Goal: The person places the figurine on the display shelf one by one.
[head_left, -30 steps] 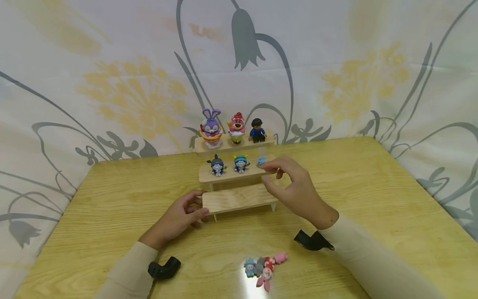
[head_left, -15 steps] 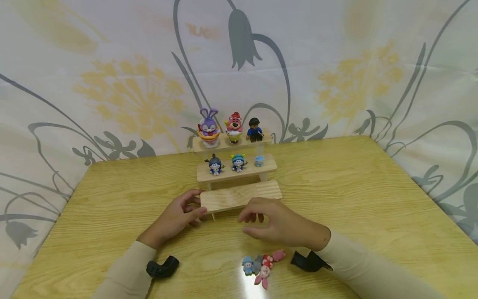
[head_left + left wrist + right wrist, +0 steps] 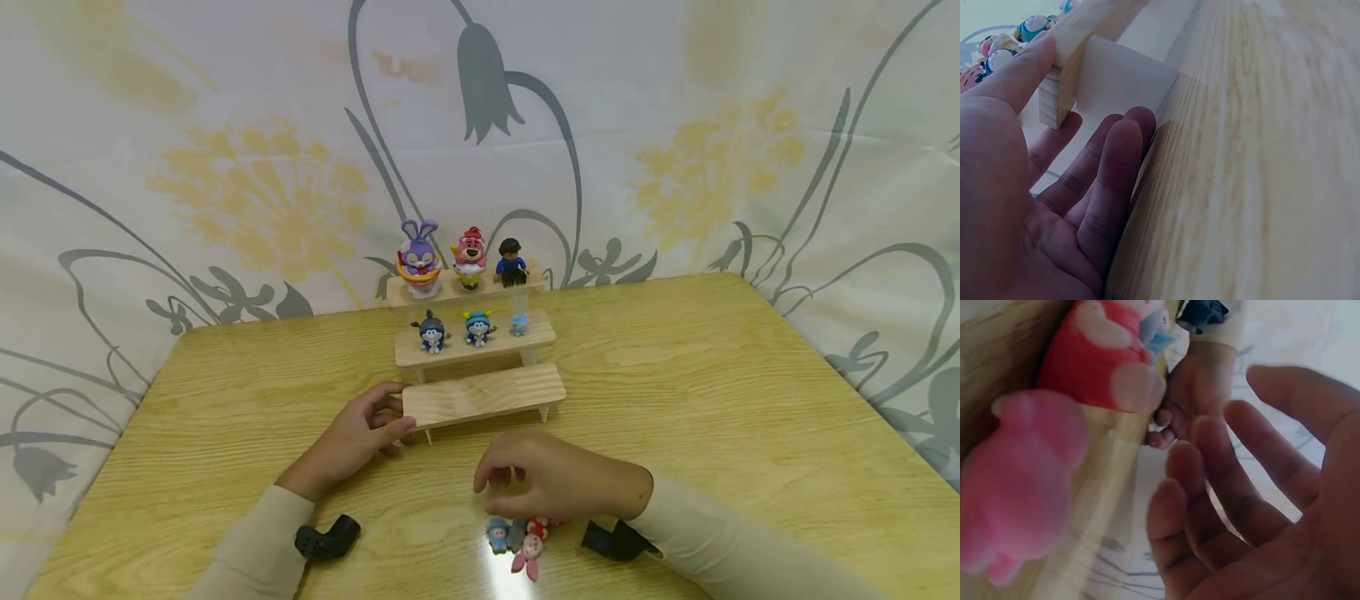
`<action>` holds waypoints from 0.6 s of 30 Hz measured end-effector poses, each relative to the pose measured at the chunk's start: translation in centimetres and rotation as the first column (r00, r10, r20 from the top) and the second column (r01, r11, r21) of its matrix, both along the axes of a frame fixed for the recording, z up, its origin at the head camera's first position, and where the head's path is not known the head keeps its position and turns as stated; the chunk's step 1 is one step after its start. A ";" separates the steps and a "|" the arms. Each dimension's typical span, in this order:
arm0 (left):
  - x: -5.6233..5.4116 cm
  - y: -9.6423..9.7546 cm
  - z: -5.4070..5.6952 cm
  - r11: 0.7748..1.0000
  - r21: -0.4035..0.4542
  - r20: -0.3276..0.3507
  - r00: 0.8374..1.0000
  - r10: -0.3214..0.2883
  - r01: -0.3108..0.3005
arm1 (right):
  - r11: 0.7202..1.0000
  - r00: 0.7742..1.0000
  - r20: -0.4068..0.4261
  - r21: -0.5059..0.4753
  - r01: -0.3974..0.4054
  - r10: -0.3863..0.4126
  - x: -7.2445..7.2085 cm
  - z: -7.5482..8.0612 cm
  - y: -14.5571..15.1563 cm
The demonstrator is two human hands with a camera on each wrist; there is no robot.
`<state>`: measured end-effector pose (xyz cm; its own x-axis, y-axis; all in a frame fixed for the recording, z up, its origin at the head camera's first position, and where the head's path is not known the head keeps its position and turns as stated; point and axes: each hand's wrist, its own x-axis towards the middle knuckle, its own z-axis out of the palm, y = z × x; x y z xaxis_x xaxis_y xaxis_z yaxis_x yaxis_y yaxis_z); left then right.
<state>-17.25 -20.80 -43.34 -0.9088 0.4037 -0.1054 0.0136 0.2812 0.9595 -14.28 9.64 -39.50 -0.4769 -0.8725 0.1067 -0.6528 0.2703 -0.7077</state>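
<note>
A three-step wooden display stand [image 3: 483, 393] sits mid-table, its lowest step bare. At that step's left end my left hand [image 3: 363, 433] holds the plank, thumb on the upper side and index finger by the underside in the left wrist view; the other fingers curl loosely below. My right hand [image 3: 551, 475] hovers with relaxed, bent fingers above several small figurines and holds nothing. Those are a blue one [image 3: 497, 535], a grey one [image 3: 516, 533], a red-clad pink rabbit [image 3: 531, 546] and a plain pink one [image 3: 1022, 481], the last mostly covered by the hand in the head view.
The top step carries a purple rabbit [image 3: 420, 260], a pink bear [image 3: 470, 257] and a dark-haired toy person [image 3: 512, 262]. On the middle step stand two blue-suited figures [image 3: 432, 333] and a small blue-hatted figurine [image 3: 520, 325]. A patterned cloth [image 3: 675, 167] hangs behind the table.
My right hand has come away from the small blue-hatted figurine on the middle step and moved down toward the figurines at the front. The left hand stays at the lowest step.
</note>
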 end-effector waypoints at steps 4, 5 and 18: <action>0.0 0.0 0.0 1.000 0.002 0.002 1.000 0.002 -0.002 | 0.997 1.000 -0.002 0.072 -0.028 0.028 0.0 -0.3 0.0; 0.0 0.0 0.1 1.000 0.002 0.003 1.000 0.002 -0.002 | 0.996 0.999 -0.001 0.087 -0.032 0.032 0.0 -0.3 0.0; 0.0 0.0 0.2 1.000 0.010 -0.003 1.000 0.001 -0.001 | 0.980 0.992 0.058 0.160 -0.117 0.109 0.1 -0.7 0.1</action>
<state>-17.23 -20.78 -43.18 -0.9095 0.4038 -0.0985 0.0165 0.2717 0.9622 -14.18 9.69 -40.20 -0.3758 -0.9246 -0.0622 -0.6516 0.3113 -0.6917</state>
